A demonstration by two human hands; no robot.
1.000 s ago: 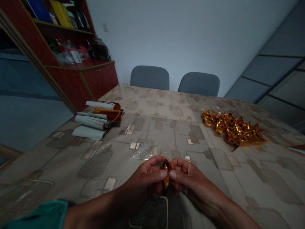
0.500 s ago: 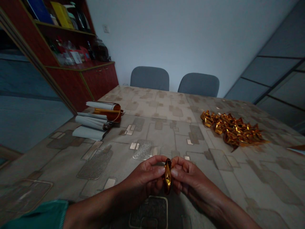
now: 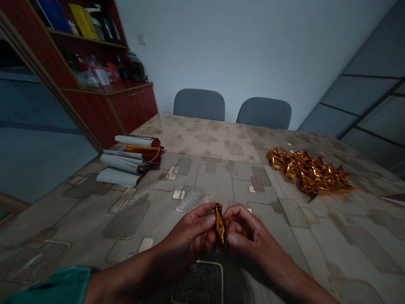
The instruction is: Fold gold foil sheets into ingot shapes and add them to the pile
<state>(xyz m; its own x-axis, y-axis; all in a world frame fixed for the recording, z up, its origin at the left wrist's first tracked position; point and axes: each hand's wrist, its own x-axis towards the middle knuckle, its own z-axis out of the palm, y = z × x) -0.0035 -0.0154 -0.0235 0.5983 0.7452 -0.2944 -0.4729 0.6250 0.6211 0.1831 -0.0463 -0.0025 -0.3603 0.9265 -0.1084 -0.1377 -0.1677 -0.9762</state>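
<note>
A narrow folded piece of gold foil paper [image 3: 220, 223] stands upright and slightly tilted between my hands. My left hand [image 3: 193, 233] pinches it from the left with thumb and fingers, and my right hand [image 3: 248, 232] holds its other side with curled fingers. The lower part is partly hidden by my fingers. Both hands hover above the patterned table [image 3: 221, 179]. Far to the right lies a heap of crumpled gold foil pieces [image 3: 308, 173]. At the left lie curled white sheets [image 3: 122, 164] beside a roll of orange-gold foil [image 3: 148, 150].
Two grey chairs [image 3: 199, 104] stand beyond the far table edge. A red wooden cabinet [image 3: 133, 109] with cluttered shelves rises at the back left. A paneled glass door [image 3: 363, 101] fills the right side, and a teal sleeve [image 3: 53, 287] shows at the lower left.
The foil piece now leans a little differently and looks narrower. My hands have shifted slightly up the picture, and the fingers of my right hand curl more tightly.
</note>
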